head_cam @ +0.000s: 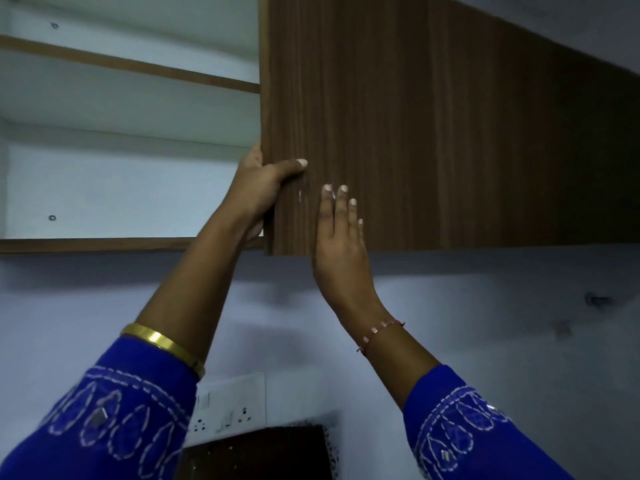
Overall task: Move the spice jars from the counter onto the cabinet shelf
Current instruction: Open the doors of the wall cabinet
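Observation:
A wall cabinet hangs overhead with a brown wood-grain door (pixel 381 116). My left hand (pixel 263 188) grips the door's left edge, thumb on the front, fingers behind it. My right hand (pixel 341 237) lies flat against the door's front near its lower edge, fingers apart, holding nothing. Left of the door the cabinet stands open, showing a white interior with an upper shelf (pixel 138 67) and a bottom shelf (pixel 104 244), both bare where I can see them. No spice jars and no counter are in view.
Below the cabinet is a pale blue wall. A white switch and socket plate (pixel 232 407) is mounted low on it, and a dark brown board (pixel 263 452) sits beneath that. My blue embroidered sleeves fill the lower corners.

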Tool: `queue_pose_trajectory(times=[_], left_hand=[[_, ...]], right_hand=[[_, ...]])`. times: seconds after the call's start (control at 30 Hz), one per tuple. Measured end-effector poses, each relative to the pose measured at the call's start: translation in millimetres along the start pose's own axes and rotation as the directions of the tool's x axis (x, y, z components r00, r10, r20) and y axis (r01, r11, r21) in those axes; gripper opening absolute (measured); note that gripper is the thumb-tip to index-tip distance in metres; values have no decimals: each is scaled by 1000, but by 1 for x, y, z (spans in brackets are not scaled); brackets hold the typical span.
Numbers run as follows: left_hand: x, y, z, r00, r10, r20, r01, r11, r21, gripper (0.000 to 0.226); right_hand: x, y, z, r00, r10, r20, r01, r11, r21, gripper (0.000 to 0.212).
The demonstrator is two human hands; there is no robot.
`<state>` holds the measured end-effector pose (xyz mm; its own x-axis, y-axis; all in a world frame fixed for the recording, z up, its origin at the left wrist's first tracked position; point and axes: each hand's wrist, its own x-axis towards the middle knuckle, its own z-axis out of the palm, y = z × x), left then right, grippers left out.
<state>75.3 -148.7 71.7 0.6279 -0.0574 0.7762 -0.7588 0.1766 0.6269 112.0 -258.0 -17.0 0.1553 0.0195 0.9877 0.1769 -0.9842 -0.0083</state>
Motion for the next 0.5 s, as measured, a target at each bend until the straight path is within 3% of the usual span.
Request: queue_pose_trajectory(times=[0.33, 0.5], left_hand=[[-67, 64, 120, 992, 124, 18, -125, 990, 59, 50], [-91, 81, 193, 984, 177, 25, -179, 971, 158, 62]], right_hand=[[-22, 58, -108, 991, 128, -37, -110, 943, 313, 84], [-34, 97, -156, 952, 306, -6, -263, 828, 494, 65]])
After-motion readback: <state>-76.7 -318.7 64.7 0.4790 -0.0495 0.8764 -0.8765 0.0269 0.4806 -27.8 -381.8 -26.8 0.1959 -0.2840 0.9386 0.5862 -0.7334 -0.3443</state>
